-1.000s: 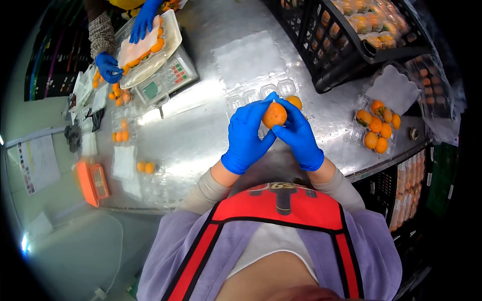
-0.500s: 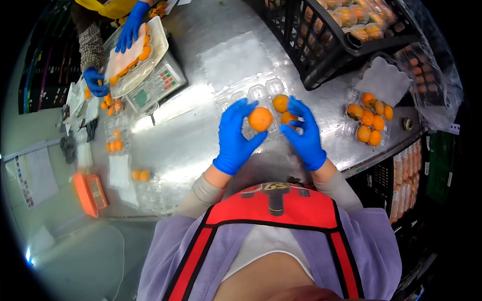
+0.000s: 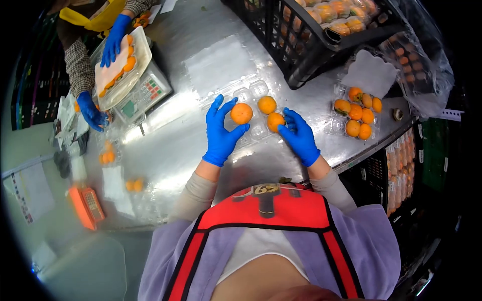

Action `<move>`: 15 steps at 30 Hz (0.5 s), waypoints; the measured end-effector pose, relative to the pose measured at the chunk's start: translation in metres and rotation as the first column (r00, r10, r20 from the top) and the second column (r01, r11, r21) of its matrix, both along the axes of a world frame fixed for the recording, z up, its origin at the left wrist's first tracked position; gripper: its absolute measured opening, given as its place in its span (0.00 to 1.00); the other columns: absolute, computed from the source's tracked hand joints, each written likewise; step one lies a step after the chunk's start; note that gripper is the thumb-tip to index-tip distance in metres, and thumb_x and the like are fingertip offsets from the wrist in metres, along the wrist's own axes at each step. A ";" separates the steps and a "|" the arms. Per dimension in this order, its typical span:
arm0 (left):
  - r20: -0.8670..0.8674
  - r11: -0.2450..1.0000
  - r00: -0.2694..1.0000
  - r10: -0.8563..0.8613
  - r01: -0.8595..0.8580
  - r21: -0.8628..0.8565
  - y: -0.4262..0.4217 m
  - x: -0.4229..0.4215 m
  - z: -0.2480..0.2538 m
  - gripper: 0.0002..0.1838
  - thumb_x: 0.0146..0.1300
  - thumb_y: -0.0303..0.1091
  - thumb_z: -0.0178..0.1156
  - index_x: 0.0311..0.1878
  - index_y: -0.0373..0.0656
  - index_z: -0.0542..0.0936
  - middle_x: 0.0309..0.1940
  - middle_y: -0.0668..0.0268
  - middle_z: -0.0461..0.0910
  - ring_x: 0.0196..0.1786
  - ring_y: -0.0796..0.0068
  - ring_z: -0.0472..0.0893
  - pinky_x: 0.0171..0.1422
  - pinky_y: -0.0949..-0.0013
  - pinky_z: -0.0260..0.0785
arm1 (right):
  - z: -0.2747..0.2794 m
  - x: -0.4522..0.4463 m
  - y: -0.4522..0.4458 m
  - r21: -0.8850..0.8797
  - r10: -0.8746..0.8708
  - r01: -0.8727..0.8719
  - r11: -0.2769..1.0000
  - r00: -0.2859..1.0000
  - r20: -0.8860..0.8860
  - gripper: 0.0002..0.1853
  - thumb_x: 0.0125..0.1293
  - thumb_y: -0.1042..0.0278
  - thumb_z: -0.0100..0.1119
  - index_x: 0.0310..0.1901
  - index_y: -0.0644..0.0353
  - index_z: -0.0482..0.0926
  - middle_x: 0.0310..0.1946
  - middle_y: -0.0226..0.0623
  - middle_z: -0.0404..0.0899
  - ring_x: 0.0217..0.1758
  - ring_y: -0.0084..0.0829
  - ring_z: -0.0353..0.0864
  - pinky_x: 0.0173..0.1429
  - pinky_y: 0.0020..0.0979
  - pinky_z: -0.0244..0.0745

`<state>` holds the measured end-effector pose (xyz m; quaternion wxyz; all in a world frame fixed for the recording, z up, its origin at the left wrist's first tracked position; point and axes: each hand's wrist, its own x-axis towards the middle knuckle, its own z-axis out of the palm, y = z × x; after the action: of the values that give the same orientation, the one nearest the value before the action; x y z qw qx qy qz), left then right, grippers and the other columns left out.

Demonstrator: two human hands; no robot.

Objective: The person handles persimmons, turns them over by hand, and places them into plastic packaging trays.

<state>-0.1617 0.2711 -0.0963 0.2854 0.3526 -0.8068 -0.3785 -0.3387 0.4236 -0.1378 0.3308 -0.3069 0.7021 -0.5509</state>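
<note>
The left hand (image 3: 221, 134) has its fingers and thumb curled about a held fruit (image 3: 241, 114), over the clear tray (image 3: 259, 88) and not yet set in a cup. Two are placed: the far fruit (image 3: 267, 105) and the near fruit (image 3: 275, 122) sit at the tray's right end, with more cups left to fill. The right hand (image 3: 299, 134) is partly open beside the near fruit, gripping nothing; whether its fingertips touch is hard to tell.

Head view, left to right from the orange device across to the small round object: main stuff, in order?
Orange device → white sheet → pair of fruits → left hand → fruit at its fingers → right hand → group of fruits → small round object.
</note>
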 end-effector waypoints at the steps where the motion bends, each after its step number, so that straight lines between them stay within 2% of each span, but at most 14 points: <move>1: 0.001 1.000 1.000 -0.017 0.017 -0.001 0.001 -0.001 -0.001 0.36 0.42 0.34 0.74 0.59 0.50 0.75 0.65 0.56 0.65 0.69 0.56 0.61 0.71 0.56 0.54 | 0.004 0.002 -0.001 0.018 0.014 -0.013 1.000 0.995 -0.098 0.23 0.61 0.66 0.63 0.58 0.59 0.73 0.43 0.34 0.79 0.40 0.22 0.76 0.48 0.24 0.73; 3: 0.005 1.000 1.000 -0.029 0.029 -0.004 0.003 -0.002 0.000 0.36 0.42 0.34 0.74 0.59 0.50 0.74 0.64 0.55 0.65 0.69 0.56 0.61 0.70 0.57 0.54 | -0.001 -0.001 -0.002 0.071 0.044 -0.038 0.997 0.995 -0.091 0.23 0.62 0.66 0.63 0.58 0.60 0.73 0.44 0.35 0.80 0.41 0.23 0.76 0.48 0.24 0.73; 4: 0.011 1.000 1.000 -0.018 0.018 -0.012 0.003 -0.004 0.001 0.34 0.43 0.33 0.73 0.59 0.48 0.74 0.63 0.61 0.69 0.69 0.57 0.61 0.71 0.56 0.53 | -0.005 -0.003 -0.003 0.122 0.075 -0.065 0.990 0.994 -0.083 0.24 0.62 0.65 0.63 0.59 0.61 0.72 0.45 0.36 0.80 0.41 0.23 0.77 0.49 0.25 0.73; 5: 0.019 1.000 1.000 -0.007 0.007 -0.021 0.003 -0.005 0.001 0.33 0.45 0.32 0.72 0.58 0.46 0.73 0.61 0.66 0.72 0.70 0.58 0.60 0.72 0.56 0.52 | -0.009 -0.005 -0.003 0.120 0.078 -0.068 0.990 0.994 -0.081 0.24 0.62 0.65 0.63 0.59 0.61 0.72 0.45 0.36 0.80 0.41 0.23 0.77 0.49 0.25 0.73; 7: -0.007 0.999 1.000 -0.013 0.013 -0.046 -0.006 -0.013 -0.002 0.33 0.46 0.32 0.71 0.59 0.46 0.73 0.61 0.66 0.72 0.70 0.58 0.60 0.72 0.56 0.52 | -0.014 -0.009 -0.002 0.067 0.088 -0.091 0.994 0.995 0.046 0.24 0.63 0.64 0.62 0.59 0.62 0.72 0.46 0.37 0.80 0.44 0.25 0.78 0.50 0.26 0.73; 8: -0.035 0.997 0.999 -0.023 0.021 -0.073 -0.013 -0.019 -0.006 0.33 0.47 0.33 0.71 0.59 0.46 0.73 0.61 0.66 0.72 0.70 0.58 0.60 0.72 0.56 0.52 | -0.014 -0.012 -0.002 0.065 0.090 -0.093 0.994 0.995 0.047 0.24 0.63 0.64 0.62 0.59 0.62 0.72 0.46 0.37 0.80 0.44 0.25 0.78 0.50 0.26 0.73; 11: 0.035 0.988 0.998 -0.060 0.065 -0.141 -0.032 -0.043 -0.014 0.34 0.49 0.37 0.70 0.62 0.49 0.71 0.62 0.58 0.70 0.68 0.54 0.62 0.70 0.55 0.54 | -0.012 -0.017 -0.002 0.101 0.146 -0.150 0.984 0.988 0.041 0.24 0.64 0.64 0.60 0.60 0.62 0.71 0.47 0.39 0.79 0.46 0.27 0.79 0.51 0.27 0.73; 13: 0.147 0.982 0.986 -0.080 0.104 -0.158 -0.040 -0.059 -0.018 0.34 0.50 0.41 0.69 0.64 0.54 0.71 0.62 0.48 0.67 0.65 0.49 0.64 0.69 0.53 0.56 | -0.012 -0.019 -0.002 0.017 0.185 -0.186 0.982 0.980 0.067 0.23 0.66 0.65 0.58 0.61 0.60 0.70 0.50 0.42 0.78 0.50 0.30 0.78 0.55 0.28 0.72; 15: 0.200 0.982 0.976 -0.085 0.116 -0.149 -0.039 -0.067 -0.019 0.34 0.50 0.42 0.68 0.63 0.55 0.71 0.63 0.47 0.66 0.65 0.47 0.64 0.68 0.53 0.56 | -0.015 -0.016 -0.002 -0.017 0.183 -0.183 0.983 0.983 0.023 0.23 0.66 0.65 0.57 0.62 0.60 0.70 0.52 0.43 0.77 0.52 0.31 0.77 0.56 0.28 0.71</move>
<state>-0.2283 0.2319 -0.1151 0.2137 0.3221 -0.8753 -0.2906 -0.3545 0.4215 -0.1528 0.3864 -0.3657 0.6627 -0.5270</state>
